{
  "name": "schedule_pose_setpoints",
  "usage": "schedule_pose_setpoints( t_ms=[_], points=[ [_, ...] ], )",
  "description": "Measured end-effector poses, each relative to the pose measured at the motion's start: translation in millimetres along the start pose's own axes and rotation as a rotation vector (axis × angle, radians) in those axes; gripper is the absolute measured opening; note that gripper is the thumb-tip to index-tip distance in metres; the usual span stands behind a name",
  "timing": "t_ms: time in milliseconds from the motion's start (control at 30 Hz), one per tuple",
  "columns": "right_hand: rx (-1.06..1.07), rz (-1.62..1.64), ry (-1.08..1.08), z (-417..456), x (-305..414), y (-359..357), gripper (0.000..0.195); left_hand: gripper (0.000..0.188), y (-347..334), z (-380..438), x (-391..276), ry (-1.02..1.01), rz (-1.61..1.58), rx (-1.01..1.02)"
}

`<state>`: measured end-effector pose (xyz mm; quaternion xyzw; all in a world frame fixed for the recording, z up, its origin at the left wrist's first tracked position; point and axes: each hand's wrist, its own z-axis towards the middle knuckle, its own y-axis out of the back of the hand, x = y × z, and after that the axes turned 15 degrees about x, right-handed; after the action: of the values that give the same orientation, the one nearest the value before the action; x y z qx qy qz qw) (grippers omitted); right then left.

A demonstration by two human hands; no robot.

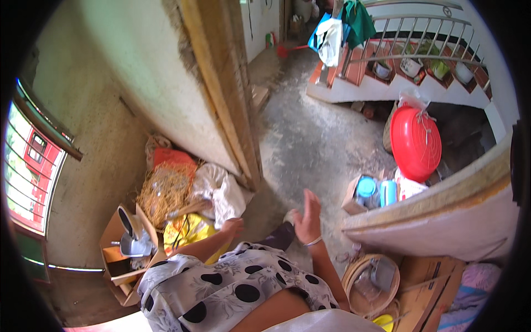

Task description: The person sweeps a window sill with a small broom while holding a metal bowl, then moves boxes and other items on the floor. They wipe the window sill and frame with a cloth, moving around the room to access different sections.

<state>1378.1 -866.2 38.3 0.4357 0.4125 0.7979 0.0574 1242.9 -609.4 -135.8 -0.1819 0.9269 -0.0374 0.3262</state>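
Note:
My right hand [308,219] is raised in front of my body over the concrete floor, fingers extended and nothing in it. A pale bangle [313,241] circles that wrist. My left hand [232,227], slightly blurred, hangs at my other side with nothing visible in it. It is nearest in the picture to a white woven sack [224,193] and a yellow bag [191,230]. I wear a white top with black dots [247,292]. One shoe [289,216] shows beyond my dark trouser leg, between the hands.
A wooden door frame [224,83] borders the opening. Straw [161,191] and a cardboard box [120,269] lie left. Ahead right are a red basin [416,143], blue-lidded containers [366,186] and a staircase [373,89] with potted plants. Round baskets [349,286] and flat cardboard [431,276] sit near right.

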Motion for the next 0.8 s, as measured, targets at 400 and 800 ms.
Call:
schedule_pose_setpoints(
  t_ms=[400,800],
  points=[
    [-0.16,0.524,-0.804,91.1,-381.2,92.4,0.039,0.032,-372.2,29.5,-333.1,-0.754,0.388,1.385],
    [0.552,2.059,-0.392,390.1,-347.5,164.1,0.042,0.031,-248.0,320.7,-476.8,-0.797,1.31,-0.034]
  ],
)
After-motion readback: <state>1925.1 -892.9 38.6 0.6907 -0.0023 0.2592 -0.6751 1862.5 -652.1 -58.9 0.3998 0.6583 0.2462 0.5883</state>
